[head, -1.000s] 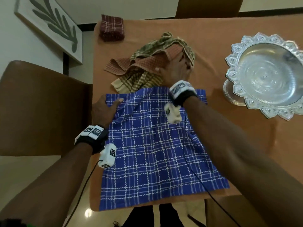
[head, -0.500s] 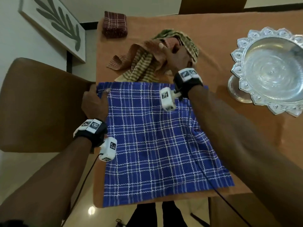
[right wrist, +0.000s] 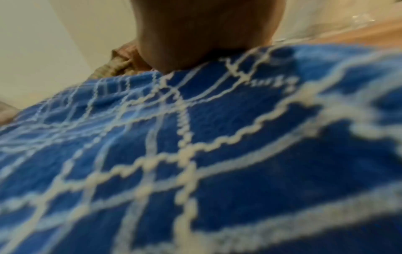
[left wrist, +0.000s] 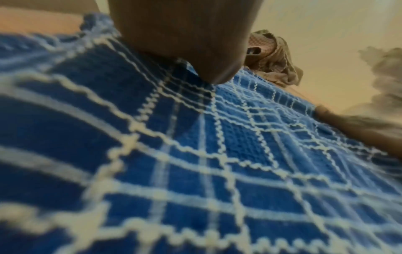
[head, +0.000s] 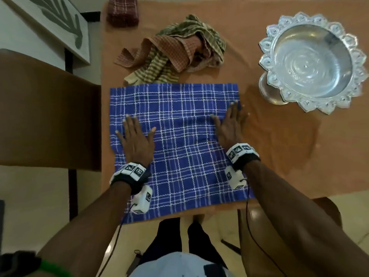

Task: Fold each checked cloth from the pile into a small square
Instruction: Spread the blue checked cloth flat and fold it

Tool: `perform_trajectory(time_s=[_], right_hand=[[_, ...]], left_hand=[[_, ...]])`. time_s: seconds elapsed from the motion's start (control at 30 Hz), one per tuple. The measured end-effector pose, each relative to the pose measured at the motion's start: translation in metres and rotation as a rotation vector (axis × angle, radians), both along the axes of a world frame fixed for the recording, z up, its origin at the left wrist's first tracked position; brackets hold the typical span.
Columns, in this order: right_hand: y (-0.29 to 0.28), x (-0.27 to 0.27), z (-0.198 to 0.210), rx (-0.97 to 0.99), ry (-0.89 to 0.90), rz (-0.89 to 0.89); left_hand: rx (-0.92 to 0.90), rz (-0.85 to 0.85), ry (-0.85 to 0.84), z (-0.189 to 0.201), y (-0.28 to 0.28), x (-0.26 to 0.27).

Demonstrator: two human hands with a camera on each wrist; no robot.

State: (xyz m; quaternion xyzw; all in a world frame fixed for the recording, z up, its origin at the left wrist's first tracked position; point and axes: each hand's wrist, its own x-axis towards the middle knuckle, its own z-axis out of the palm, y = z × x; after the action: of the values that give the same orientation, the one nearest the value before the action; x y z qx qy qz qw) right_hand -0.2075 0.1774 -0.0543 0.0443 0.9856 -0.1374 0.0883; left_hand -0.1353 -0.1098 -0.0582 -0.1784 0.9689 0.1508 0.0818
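A blue checked cloth [head: 179,140] lies spread flat on the orange table [head: 279,156], its near edge hanging over the table's front. My left hand [head: 135,136] presses flat on the cloth's left side with fingers straight. My right hand [head: 229,124] lies flat along the cloth's right edge, fingers straight. Both wrist views show the blue cloth [left wrist: 195,163] [right wrist: 195,154] close under the palms. Behind the cloth lies the pile [head: 175,50] of crumpled brown and olive checked cloths. A folded dark red checked cloth [head: 122,11] sits at the far left corner.
A large ornate silver bowl [head: 313,60] stands at the right of the table. A brown chair back [head: 46,112] is close to the table's left edge. A framed leaf picture [head: 54,23] leans at the upper left. Bare orange tabletop lies right of the cloth.
My right hand has left the pile and come back onto the blue cloth's right edge. My left hand moved from the far left corner onto the cloth. The cloth now lies smoother.
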Motion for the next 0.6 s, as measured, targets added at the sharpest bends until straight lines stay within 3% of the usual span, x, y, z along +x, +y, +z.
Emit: perform_trajectory(time_s=[0.13,0.23,0.33,0.43,0.6], right_hand=[[-0.002,0.023,0.019,-0.015,0.124,0.005],[-0.005,0.060,0.024,0.067,0.229,-0.309],[0.006,0.096,0.028,0.130,0.102,-0.515],[0.023,0.126,0.031,0.118,-0.012,-0.464],[0.058,0.145,0.016,-0.176,-0.026,-0.362]], left_hand=[[-0.048,0.067,0.008,0.013,0.002,0.016],[-0.020,0.162,0.000,0.024,0.016,0.034],[0.050,0.374,-0.004,0.031,0.021,0.063],[0.054,0.582,-0.001,0.041,0.022,0.099],[0.087,0.557,-0.103,0.078,0.022,0.152]])
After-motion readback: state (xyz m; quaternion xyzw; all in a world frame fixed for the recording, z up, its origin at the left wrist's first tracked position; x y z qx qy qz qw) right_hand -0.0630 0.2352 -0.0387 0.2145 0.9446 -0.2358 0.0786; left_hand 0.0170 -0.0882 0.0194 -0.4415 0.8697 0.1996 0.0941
